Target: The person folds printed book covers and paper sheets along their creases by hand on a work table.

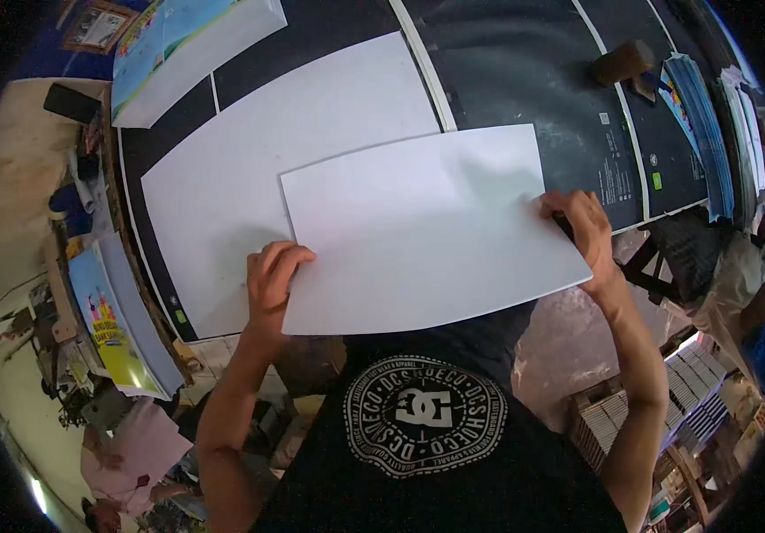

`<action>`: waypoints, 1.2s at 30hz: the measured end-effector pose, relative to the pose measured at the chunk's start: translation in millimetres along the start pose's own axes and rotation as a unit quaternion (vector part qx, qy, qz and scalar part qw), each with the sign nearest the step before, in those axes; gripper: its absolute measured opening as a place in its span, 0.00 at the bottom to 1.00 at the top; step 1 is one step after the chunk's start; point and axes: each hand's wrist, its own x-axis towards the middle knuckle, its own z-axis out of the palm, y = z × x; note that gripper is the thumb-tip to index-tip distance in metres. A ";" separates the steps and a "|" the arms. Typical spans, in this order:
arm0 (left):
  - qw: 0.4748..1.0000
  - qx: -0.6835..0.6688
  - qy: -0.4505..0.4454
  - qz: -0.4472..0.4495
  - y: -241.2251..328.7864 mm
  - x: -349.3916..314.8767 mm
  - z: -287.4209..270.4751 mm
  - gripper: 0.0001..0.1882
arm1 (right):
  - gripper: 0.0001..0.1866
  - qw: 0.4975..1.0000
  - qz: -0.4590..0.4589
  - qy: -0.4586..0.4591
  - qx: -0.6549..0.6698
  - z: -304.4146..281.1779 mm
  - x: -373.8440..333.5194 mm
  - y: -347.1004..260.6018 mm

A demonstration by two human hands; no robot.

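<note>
A white rectangular sheet of paper (418, 240), or a thin stack of sheets, lies at a slight tilt in front of me. Its near edge bows out past the table's edge toward my body. My left hand (274, 280) is closed on its left side, fingers curled over the border. At the right side my right hand (585, 229) grips the edge, thumb hidden beneath. A dark strip shows by those fingers; I cannot tell what it is. Under the upper sheet, a larger white sheet (214, 204) spreads across the left of the table.
The table (507, 62) has a black covering with pale strips. A block of colourful printed sheets (196, 53) stands far left. A brown mallet-like block (624, 62) and stacked blue-edged sheets (702, 133) lie far right. More prints (111, 320) sit at left; a person (138, 444) is lower left.
</note>
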 end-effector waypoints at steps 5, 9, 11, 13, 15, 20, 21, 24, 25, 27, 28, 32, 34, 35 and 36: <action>0.997 -0.058 -0.051 -0.013 1.4 16.6 -13.3 0.16 | 0.21 0.998 0.044 -0.010 0.044 -5.8 6.5 -3.6; 0.989 -0.092 -0.103 -0.053 -6.4 29.1 -18.3 0.14 | 0.23 0.988 0.130 -0.059 0.064 -13.3 23.2 -11.9; 0.984 -0.111 -0.117 -0.070 -9.8 32.3 -17.9 0.13 | 0.24 0.979 0.167 -0.077 0.092 -16.5 32.6 -16.4; 0.981 -0.135 -0.121 -0.070 -7.3 39.1 -20.2 0.10 | 0.27 0.978 0.171 -0.059 0.107 -12.9 38.9 -16.3; 0.992 -0.044 -0.109 -0.047 -15.2 36.2 -19.3 0.11 | 0.28 0.981 0.155 -0.057 0.103 -12.3 43.3 -11.0; 0.982 -0.077 -0.111 -0.130 1.4 57.4 -26.9 0.17 | 0.31 0.966 0.204 -0.108 0.118 -10.2 52.7 -0.7; 0.977 -0.032 -0.159 -0.141 -9.7 56.3 -26.7 0.18 | 0.31 0.966 0.203 -0.110 0.118 -7.4 53.9 0.4; 0.962 -0.070 -0.197 -0.178 -12.5 64.5 -22.7 0.18 | 0.34 0.950 0.230 -0.060 0.201 -5.4 60.7 -2.2; 0.949 -0.152 -0.187 -0.201 -11.4 69.1 -22.1 0.18 | 0.35 0.938 0.261 -0.081 0.213 -6.8 67.3 -3.0; 0.943 -0.148 -0.212 -0.211 -9.6 74.0 -25.4 0.17 | 0.35 0.921 0.298 -0.103 0.228 -10.5 71.9 -8.5; 0.933 -0.145 -0.241 -0.223 -7.9 75.1 -27.8 0.17 | 0.35 0.924 0.292 -0.100 0.227 -10.2 68.7 -8.3; 0.931 -0.104 -0.264 -0.228 -6.7 77.5 -30.6 0.16 | 0.40 0.951 0.215 -0.059 0.212 -10.0 55.7 -13.6; 0.934 -0.104 -0.254 -0.228 -2.4 77.3 -32.7 0.17 | 0.48 0.965 0.186 0.009 0.184 -11.7 51.4 -25.0; 0.935 -0.100 -0.252 -0.228 -2.5 76.3 -33.6 0.17 | 0.52 0.966 0.204 0.005 0.157 -14.9 45.8 -27.8; 0.932 -0.117 -0.254 -0.230 -3.8 74.9 -34.1 0.17 | 0.52 0.966 0.202 0.008 0.161 -20.0 41.1 -37.8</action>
